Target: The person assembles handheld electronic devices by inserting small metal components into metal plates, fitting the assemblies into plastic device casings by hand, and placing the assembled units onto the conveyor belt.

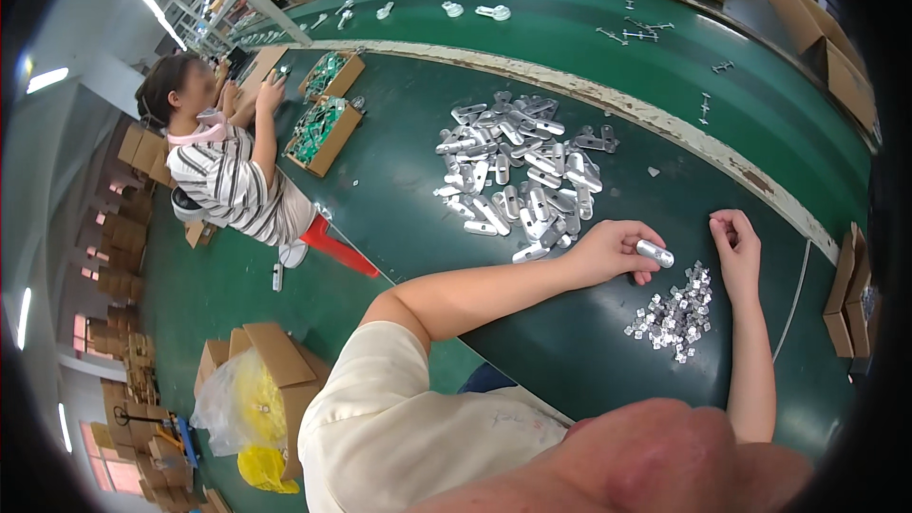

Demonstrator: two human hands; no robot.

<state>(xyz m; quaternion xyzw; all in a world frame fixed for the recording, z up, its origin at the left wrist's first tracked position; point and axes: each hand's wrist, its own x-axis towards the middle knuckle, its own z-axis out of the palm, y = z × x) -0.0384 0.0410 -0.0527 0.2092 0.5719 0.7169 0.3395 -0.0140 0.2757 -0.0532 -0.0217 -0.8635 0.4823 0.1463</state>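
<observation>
My left hand grips a silver, oblong metal casing with rounded ends, held between thumb and fingers a little above the table. Across from it, my right hand has thumb and fingertips pressed together; whatever they may hold is too small to see. Between my hands and nearer to me lies a heap of small, square, silver metal pieces. Beyond my left hand, a large loose pile of similar silver casings spreads over the dark green table.
A green conveyor belt behind a worn pale ledge carries scattered metal parts. Cardboard boxes of green circuit boards stand at the left, beside a seated co-worker. A cardboard box sits at the right edge.
</observation>
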